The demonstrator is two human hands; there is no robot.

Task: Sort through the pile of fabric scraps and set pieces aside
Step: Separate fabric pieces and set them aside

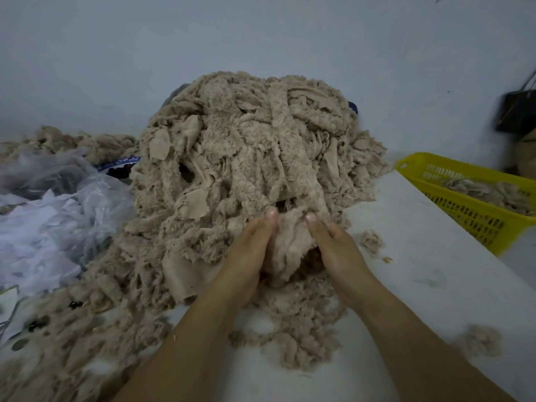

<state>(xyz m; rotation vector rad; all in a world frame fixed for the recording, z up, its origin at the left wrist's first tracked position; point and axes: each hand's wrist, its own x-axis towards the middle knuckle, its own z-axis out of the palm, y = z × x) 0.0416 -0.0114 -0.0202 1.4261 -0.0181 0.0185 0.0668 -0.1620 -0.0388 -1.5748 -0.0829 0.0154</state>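
Left edge of the table (420, 274): crumpled clear plastic bags (58, 221) lie there, with a low heap of beige scraps (72, 140) behind them along the rear edge.

Centre: the main pile of fabric scraps (246, 158) rises against the wall at the rear edge and spreads forward to the front edge.

At the pile's near foot, the left hand (246, 253) and the right hand (336, 250) hold one fleece scrap (290, 248) between them. Each thumb presses on top of it. The fingers go under the cloth and are hidden, so the grip reads as a two-handed pinch. The scrap touches the pile and is not yet lifted free.

Right of the hands: two loose tufts (371, 240) (478, 340) lie on bare table, apart from the pile.

Right edge: a yellow basket (464, 216) holds a shallow layer of sorted pieces (493, 192).

Progress, as a judgement: early stage. The basket is far from full and the bulk of the pile is unsorted. Step in hand: separate the held scrap, then set it aside
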